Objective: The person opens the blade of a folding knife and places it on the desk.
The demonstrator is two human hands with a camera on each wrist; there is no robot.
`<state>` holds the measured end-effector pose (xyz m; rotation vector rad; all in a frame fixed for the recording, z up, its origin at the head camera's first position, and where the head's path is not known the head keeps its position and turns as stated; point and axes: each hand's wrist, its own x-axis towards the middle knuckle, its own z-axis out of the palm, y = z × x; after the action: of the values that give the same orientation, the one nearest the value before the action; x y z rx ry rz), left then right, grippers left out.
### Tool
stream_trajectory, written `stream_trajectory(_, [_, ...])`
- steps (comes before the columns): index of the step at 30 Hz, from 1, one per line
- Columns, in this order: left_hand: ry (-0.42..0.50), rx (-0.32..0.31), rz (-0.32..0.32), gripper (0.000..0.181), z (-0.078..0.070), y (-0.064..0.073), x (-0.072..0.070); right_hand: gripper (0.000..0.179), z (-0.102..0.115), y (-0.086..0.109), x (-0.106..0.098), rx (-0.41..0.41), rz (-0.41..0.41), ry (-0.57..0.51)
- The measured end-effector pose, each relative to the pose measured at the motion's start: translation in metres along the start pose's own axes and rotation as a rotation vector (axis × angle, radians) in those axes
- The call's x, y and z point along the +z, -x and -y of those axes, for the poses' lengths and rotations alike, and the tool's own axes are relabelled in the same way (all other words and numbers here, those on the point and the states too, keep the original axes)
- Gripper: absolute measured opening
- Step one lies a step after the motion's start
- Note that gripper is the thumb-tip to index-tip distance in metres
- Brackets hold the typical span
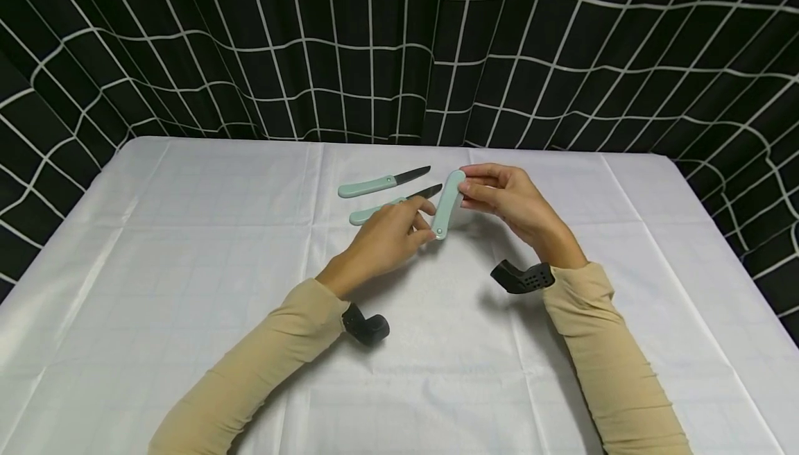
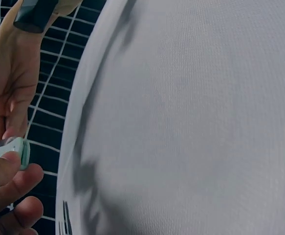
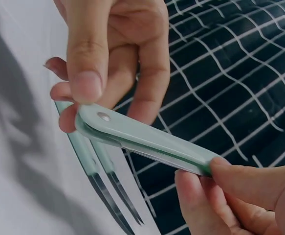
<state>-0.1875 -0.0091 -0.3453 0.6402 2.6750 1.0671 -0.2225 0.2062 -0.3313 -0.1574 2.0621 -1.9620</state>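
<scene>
A folding knife point(image 1: 448, 205) with a pale green handle is held above the table between both hands, its blade folded into the handle. My right hand point(image 1: 514, 202) pinches the far end between thumb and fingers. At the riveted end, the thumb and a finger of my left hand point(image 1: 390, 236) pinch the handle; the other fingers are spread. In the right wrist view the blade's metal edge point(image 3: 154, 157) shows along the handle's slot. Two matching knives lie unfolded to the left, a farther knife point(image 1: 368, 186) and a nearer knife point(image 1: 368, 218) partly behind my left hand.
A white cloth point(image 1: 187, 288) with creases covers the table. Behind it hangs a black curtain point(image 1: 349, 46) with a white grid. Each wrist wears a black camera mount, the left mount point(image 1: 366, 327) and the right mount point(image 1: 523, 277).
</scene>
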Motion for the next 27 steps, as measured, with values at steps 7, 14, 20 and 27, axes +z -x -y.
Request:
stream_trajectory(7, [0.038, -0.036, 0.006, 0.034, 0.006, 0.005, -0.005, 0.036, -0.003, -0.002, 0.01, -0.008, 0.003, -0.034])
stream_trajectory(14, [0.044, -0.049, -0.002, 0.034, 0.01, 0.011, -0.01, 0.023, -0.005, -0.004, 0.019, 0.007, 0.009, -0.039])
stream_trajectory(20, [0.047, -0.027, -0.027, 0.034, 0.011, 0.013, -0.012, 0.015, -0.005, -0.003, 0.025, 0.038, 0.02, -0.004])
stream_trajectory(27, [0.047, -0.017, -0.018, 0.036, 0.011, 0.014, -0.014, 0.019, -0.003, -0.001, 0.027, 0.006, 0.028, 0.065])
